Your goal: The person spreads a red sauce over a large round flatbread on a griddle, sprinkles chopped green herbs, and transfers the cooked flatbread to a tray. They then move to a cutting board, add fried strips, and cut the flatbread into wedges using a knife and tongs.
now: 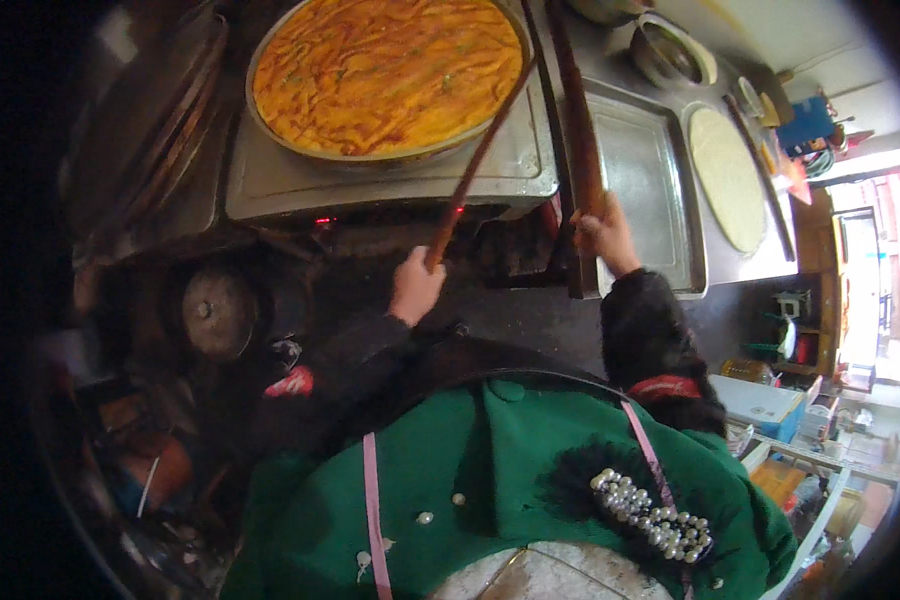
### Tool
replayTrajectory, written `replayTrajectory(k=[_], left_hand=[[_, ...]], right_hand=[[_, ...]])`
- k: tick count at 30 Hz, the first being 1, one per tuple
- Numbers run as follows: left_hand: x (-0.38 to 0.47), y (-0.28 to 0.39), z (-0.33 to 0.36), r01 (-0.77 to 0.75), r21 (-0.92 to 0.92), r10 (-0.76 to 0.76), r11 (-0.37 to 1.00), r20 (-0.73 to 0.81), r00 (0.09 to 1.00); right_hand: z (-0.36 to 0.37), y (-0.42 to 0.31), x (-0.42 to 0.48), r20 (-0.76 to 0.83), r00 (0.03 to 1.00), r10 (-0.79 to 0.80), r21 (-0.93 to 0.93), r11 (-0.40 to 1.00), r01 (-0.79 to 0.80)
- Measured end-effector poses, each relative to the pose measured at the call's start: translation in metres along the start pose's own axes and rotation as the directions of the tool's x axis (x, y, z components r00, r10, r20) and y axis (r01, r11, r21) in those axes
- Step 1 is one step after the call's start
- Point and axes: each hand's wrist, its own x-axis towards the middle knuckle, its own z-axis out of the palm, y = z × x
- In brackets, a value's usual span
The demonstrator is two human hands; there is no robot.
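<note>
My left hand [417, 286] grips the lower end of a thin brown wooden stick [484, 154]. The stick slants up to the right, and its upper part overlaps the right rim of a round pan in view; whether it touches cannot be told. A golden-yellow flatbread with browned streaks [386, 75] fills that pan [401, 158]. In my right hand [607, 234] is a thicker, dark reddish-brown wooden rod [581, 127], like a long rolling pin. It points away from me, and its far end leaves the top of the view.
Under the pan is a metal cooking appliance [390, 196] with small red lights. To its right lie a rectangular metal tray [645, 180] and a flat round of pale dough [727, 180]. Metal bowls [667, 52] stand behind. Dark round pans or lids [165, 135] lean at left.
</note>
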Motion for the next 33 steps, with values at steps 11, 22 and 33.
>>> replayTrajectory(k=[11,22,33], left_hand=[[-0.023,-0.092,-0.155,0.044,0.134,0.009,0.99,-0.366,0.931],[-0.009,-0.098,-0.163,0.19,-0.223,-0.231,0.956,-0.173,0.957],[-0.01,-0.094,-0.158,0.304,-0.407,-0.337,0.861,-0.009,0.941]], right_hand=[[0.056,-0.079,0.091,0.121,0.973,-0.196,-0.882,0.429,0.196],[-0.018,-0.261,0.065,0.22,0.966,-0.132,-0.954,0.18,0.242],[-0.034,-0.494,-0.047,0.354,0.929,-0.107,-0.819,-0.516,0.252]])
